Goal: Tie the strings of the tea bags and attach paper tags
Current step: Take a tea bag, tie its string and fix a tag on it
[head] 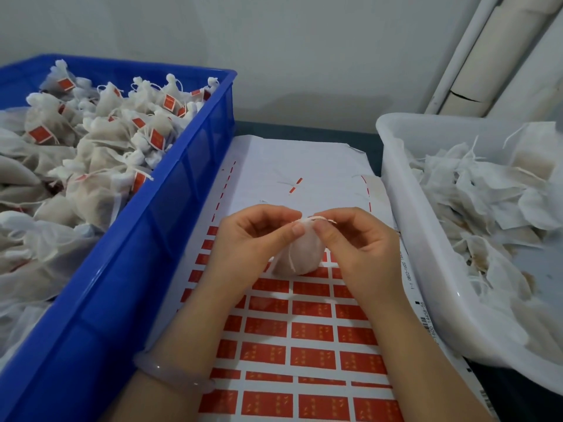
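Both hands meet over the sticker sheet (304,330). The left hand (249,239) and the right hand (359,248) each pinch the string (316,220) at the gathered top of a tea bag (301,254), which hangs just above the sheet. A blue crate (146,269) of tagged bags sits left of the sheet, and a white tub (426,269) of loose bags right of it.

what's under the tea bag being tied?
The sheet of red tags lies under the tea bag, which the left hand and right hand pinch at its top. The bag and hands cover the tags directly beneath. Whether the bag rests on the sheet cannot be told.
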### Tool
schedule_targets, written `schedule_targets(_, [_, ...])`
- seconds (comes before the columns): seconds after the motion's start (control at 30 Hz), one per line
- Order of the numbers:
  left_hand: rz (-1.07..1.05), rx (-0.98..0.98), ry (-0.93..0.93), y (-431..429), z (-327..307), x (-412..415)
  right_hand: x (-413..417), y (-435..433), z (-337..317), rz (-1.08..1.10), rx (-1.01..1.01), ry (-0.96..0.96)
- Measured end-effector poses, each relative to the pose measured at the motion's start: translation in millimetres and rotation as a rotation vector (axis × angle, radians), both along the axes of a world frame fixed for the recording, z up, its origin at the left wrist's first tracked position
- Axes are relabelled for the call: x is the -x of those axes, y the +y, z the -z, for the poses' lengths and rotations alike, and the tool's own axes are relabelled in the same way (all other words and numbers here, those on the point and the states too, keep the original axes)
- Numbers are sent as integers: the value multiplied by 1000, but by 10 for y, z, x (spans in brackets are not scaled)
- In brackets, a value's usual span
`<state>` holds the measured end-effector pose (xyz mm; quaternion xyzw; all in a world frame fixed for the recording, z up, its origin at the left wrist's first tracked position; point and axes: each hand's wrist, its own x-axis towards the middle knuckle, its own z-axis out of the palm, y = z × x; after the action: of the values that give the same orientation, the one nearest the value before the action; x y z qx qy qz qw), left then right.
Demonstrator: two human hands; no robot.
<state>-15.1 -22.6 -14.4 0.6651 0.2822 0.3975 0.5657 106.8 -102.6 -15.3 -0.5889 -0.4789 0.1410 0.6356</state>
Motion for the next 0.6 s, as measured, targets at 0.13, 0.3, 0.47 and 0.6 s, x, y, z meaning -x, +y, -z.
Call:
schedule_targets(0.13, [46, 6, 14, -3, 10, -7, 14, 1, 41, 35, 28, -12])
schedule_targets(0.3, [114, 13, 10, 8, 10, -6, 25, 16, 35, 18, 70, 127])
schedule_targets(0.47, [185, -121, 97, -8, 26, -21, 9, 20, 12, -11, 116, 184])
schedule_targets(0.6, [133, -137, 132, -4, 56, -27, 18, 18, 7, 8, 132, 245])
